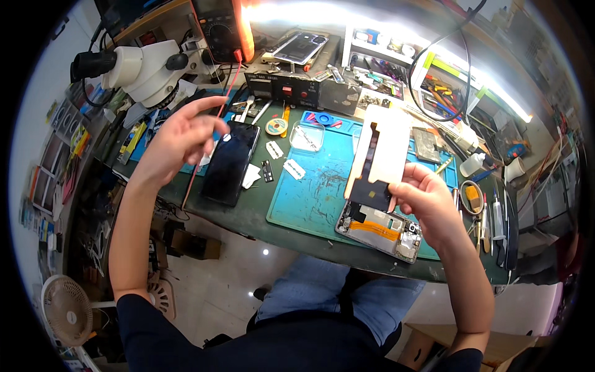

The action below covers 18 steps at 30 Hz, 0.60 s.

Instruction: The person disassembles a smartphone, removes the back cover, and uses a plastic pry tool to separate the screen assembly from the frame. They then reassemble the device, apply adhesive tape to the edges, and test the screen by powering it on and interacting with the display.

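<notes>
My right hand (424,197) pinches the lower edge of a phone screen panel (389,139), its pale back toward me, with a black flex strip and a dark square patch on it. Partly beneath the panel lies an opened phone body (378,232), with an orange ribbon cable and bare inner parts, overhanging the front of a blue work mat (310,198). At the left, my left hand (186,139) is raised with its fingers apart and holds nothing. It is nearest to a black phone (231,162), lying glossy face up on the dark bench (254,214).
Razor blades (294,168), a clear dish (307,136) and a solder spool (276,126) lie mid-bench. A microscope (139,71) stands far left, near a multimeter (218,31). Behind the mat sits a switched metal box (304,87). Syringes (498,217) and a small bottle (472,164) are at right.
</notes>
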Motion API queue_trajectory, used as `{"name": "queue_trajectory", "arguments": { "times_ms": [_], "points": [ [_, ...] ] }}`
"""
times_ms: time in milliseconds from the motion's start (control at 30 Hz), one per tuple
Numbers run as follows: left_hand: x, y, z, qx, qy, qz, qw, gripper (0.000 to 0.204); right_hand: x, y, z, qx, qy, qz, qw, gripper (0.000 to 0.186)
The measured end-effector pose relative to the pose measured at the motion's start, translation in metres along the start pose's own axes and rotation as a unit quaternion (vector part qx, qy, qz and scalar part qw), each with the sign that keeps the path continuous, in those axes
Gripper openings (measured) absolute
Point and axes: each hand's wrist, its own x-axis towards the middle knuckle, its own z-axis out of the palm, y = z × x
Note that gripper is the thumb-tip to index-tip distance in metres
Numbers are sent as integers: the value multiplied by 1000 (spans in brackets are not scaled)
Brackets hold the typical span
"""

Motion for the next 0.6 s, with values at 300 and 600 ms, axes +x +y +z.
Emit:
{"name": "queue_trajectory", "arguments": {
  "times_ms": [300,600],
  "points": [
    [-58,-38,-3,504,73,35,860,49,20,15,77,-146,-92,101,980,36],
    [-50,-64,-10,400,64,-66,912,54,29,9,79,-380,-87,29,921,26]
  ]
}}
